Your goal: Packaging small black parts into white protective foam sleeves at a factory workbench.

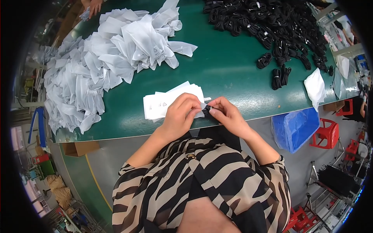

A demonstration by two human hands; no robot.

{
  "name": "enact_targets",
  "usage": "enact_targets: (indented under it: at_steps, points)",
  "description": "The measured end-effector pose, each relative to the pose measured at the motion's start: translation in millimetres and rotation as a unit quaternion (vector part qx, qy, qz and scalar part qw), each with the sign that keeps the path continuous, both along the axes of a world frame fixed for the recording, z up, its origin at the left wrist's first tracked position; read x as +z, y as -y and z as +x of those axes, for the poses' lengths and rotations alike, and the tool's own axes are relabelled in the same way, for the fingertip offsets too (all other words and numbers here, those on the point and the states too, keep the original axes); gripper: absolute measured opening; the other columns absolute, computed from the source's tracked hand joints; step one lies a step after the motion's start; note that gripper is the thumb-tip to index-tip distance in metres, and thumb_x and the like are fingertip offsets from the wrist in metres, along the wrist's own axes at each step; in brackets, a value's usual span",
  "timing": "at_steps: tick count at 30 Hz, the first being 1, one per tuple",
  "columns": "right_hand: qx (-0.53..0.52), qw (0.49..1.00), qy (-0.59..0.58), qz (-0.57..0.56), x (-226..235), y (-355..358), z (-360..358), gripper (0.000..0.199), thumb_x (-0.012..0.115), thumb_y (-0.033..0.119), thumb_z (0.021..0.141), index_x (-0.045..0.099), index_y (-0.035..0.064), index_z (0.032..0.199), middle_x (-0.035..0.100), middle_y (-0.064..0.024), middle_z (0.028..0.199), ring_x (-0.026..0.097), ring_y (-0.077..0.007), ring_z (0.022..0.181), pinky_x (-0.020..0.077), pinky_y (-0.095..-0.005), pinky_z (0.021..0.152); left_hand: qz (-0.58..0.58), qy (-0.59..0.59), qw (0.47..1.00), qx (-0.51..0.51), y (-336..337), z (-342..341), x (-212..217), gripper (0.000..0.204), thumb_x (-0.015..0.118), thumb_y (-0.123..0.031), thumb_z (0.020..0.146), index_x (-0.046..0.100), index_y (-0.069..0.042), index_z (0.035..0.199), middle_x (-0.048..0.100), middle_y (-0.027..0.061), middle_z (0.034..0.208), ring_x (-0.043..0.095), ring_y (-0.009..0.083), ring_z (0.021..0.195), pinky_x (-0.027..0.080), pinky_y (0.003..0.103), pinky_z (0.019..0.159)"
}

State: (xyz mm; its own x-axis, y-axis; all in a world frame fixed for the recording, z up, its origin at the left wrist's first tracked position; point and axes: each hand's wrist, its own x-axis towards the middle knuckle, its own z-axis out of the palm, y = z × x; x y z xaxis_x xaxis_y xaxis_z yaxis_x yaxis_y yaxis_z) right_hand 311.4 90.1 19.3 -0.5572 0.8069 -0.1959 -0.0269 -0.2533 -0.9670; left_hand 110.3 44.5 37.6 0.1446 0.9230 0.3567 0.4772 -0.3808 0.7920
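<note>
My left hand (181,112) pinches the mouth of a translucent white plastic bag (203,105) near the table's front edge. Close beside it, my right hand (229,115) has its thumb and fingers closed on a small bundle of black cable (207,110), right at that bag's mouth. How far the bundle sits inside the bag is hidden by my fingers. Beneath and beside my left hand lies a loose stack of flat white printed bags (155,105).
Across the green table (225,66), a large heap of white bags (116,50) covers the left. Coiled black cables (268,23) pile up at the far right. A crumpled white bag (314,87) lies at the right edge, above a blue-lined bin (297,128). Another person's hand (94,7) shows top left.
</note>
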Motion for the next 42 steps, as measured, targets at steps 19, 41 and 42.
enact_targets:
  at_steps: [19,41,42]
  points:
    - [-0.113,0.847,0.018,0.519,30.5,-28.9,-12.1,0.044,0.083,0.018,0.076,0.064,0.0034,0.113,0.055,-0.0193,0.125,0.059,-0.0275,0.105,0.0518,-0.0355,0.084,-0.082,0.259,0.962,0.0,-40.4,-19.3,48.7,0.007,0.06,-0.01,0.093,0.06,-0.003,0.094,0.059,0.0031,0.105,0.052,0.0073,0.088,0.042,0.022,0.073]
    - [-0.239,0.963,0.083,0.09,-16.2,-33.0,70.0,0.019,0.066,0.009,0.088,0.065,-0.0004,0.105,0.055,0.0027,0.074,0.052,-0.0047,0.066,0.0405,-0.0203,0.059,0.007,-0.13,0.989,0.076,-13.2,-0.5,-14.8,0.013,0.071,0.001,0.081,0.062,0.0,0.089,0.058,0.0098,0.082,0.06,0.0237,0.069,0.047,0.032,0.06]
    - [-0.207,0.974,0.057,0.071,-16.2,-25.1,61.9,0.019,0.064,0.009,0.089,0.065,-0.0008,0.105,0.055,0.0026,0.073,0.053,-0.0045,0.066,0.0416,-0.0201,0.059,-0.036,-0.094,0.992,0.081,-11.6,-0.1,-10.9,0.011,0.07,0.001,0.082,0.061,0.0,0.089,0.057,0.0092,0.081,0.058,0.021,0.068,0.046,0.031,0.061]
